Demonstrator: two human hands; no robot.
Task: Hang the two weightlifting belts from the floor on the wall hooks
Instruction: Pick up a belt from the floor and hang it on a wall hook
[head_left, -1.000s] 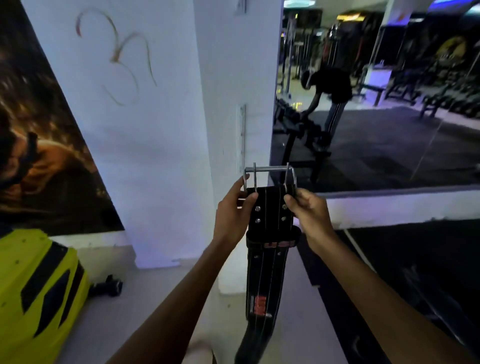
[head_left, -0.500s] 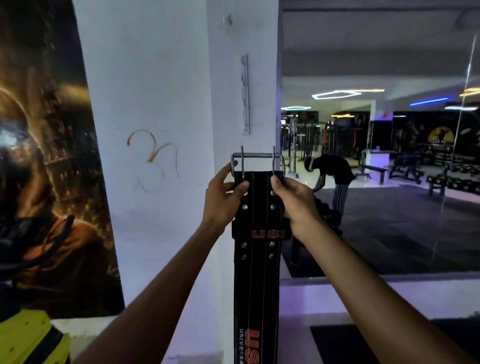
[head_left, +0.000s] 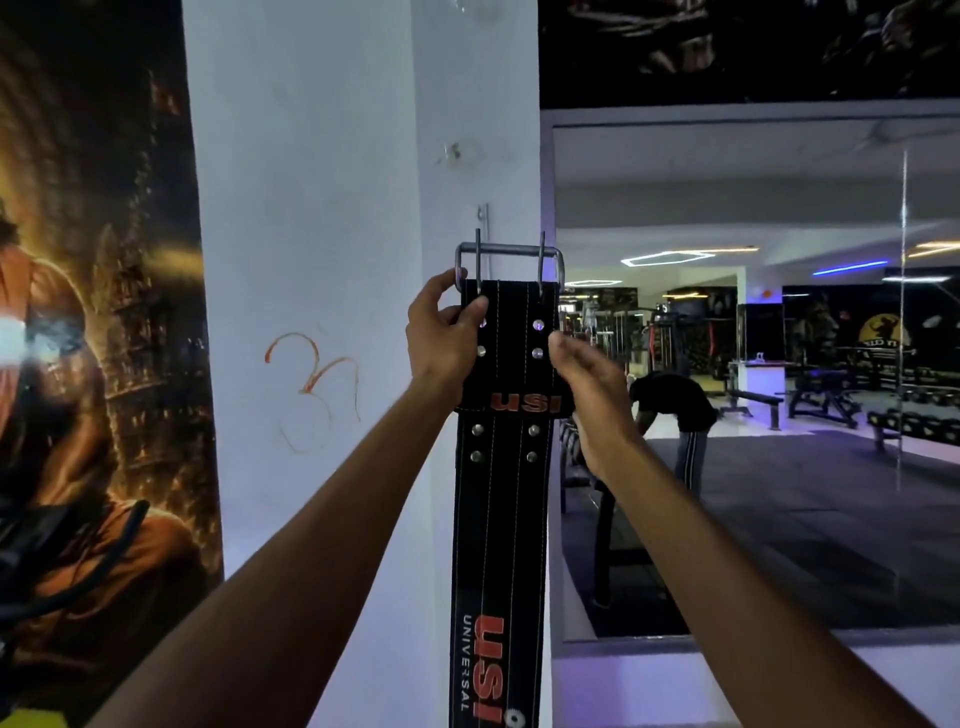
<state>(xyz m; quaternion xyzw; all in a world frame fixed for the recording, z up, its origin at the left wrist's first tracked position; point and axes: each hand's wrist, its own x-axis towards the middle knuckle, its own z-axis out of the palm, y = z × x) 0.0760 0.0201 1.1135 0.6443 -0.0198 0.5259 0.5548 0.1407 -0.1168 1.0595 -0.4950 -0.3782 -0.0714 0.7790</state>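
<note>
A black weightlifting belt (head_left: 506, 467) with red lettering hangs straight down in front of a white pillar. Its steel two-prong buckle (head_left: 509, 257) is at the top, held flat against the pillar's narrow face. My left hand (head_left: 441, 338) pinches the belt's upper left edge just under the buckle. My right hand (head_left: 584, 374) grips the right edge a little lower. A thin metal hook strip (head_left: 483, 215) shows on the pillar directly above the buckle's left prong. A small wall fixing (head_left: 453, 152) sits higher up. I see only this one belt.
The white pillar (head_left: 311, 208) carries an orange scribble (head_left: 311, 384). A dark mural (head_left: 98, 338) covers the wall at left. A large mirror (head_left: 753, 364) at right reflects gym benches, racks and a bending person (head_left: 675, 410).
Both hands have lifted the belt from about waist height up along the pillar. The buckle now sits just below the metal strip. My view has tilted upward.
</note>
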